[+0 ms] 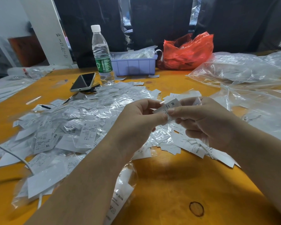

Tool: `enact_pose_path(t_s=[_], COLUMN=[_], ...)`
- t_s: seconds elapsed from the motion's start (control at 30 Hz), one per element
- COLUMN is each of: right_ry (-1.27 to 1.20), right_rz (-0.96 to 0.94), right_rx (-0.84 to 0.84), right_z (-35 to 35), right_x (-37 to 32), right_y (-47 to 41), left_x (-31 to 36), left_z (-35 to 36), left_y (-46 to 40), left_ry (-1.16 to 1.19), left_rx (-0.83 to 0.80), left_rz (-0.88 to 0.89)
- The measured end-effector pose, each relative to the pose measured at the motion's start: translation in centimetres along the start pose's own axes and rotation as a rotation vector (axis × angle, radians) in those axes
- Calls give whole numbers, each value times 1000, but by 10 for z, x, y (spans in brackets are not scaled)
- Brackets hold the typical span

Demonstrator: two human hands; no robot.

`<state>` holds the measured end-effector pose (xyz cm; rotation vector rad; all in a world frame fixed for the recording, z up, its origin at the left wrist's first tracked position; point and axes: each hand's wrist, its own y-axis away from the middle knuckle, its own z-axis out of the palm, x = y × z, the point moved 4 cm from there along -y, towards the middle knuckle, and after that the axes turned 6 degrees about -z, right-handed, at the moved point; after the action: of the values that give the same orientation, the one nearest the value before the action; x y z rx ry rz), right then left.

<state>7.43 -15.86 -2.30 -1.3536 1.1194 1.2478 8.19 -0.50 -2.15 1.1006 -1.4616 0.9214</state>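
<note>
Your left hand (141,117) and right hand (206,122) both pinch an M label (169,107) above the pile (81,124). You seem mid-sorting; next, probably place it with matching sizes.

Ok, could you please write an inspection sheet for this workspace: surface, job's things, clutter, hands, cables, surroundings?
Surface: orange table, bare near the person, with a dark ring mark.
Job's things: label marked M, held above a wide label pile; sizes S, XS, XL readable there.
Clutter: capped water bottle upright; phone beside it; purple tray; red bag; clear bags at right.
Hands: left hand and right hand both pinch the label marked M.
Cables: white cable over the labels at the left edge.
Surroundings: dark sheeting behind the table; white board at far left.
</note>
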Motion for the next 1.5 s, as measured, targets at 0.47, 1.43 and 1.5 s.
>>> enact_pose_path(t_s=[0.47, 1.43, 1.5], right_ry=[-57, -120, -105], right_rz=[9, -2, -5], right_rx=[-80, -136, -124], right_z=[0, 5, 5], right_x=[1, 4, 3], right_y=[-1, -1, -1], left_x=[0, 1, 1], left_z=[0, -4, -4], left_y=[0, 0, 0], left_ry=[36, 57, 67], left_rx=[-25, 50, 51], left_rz=[10, 49, 54])
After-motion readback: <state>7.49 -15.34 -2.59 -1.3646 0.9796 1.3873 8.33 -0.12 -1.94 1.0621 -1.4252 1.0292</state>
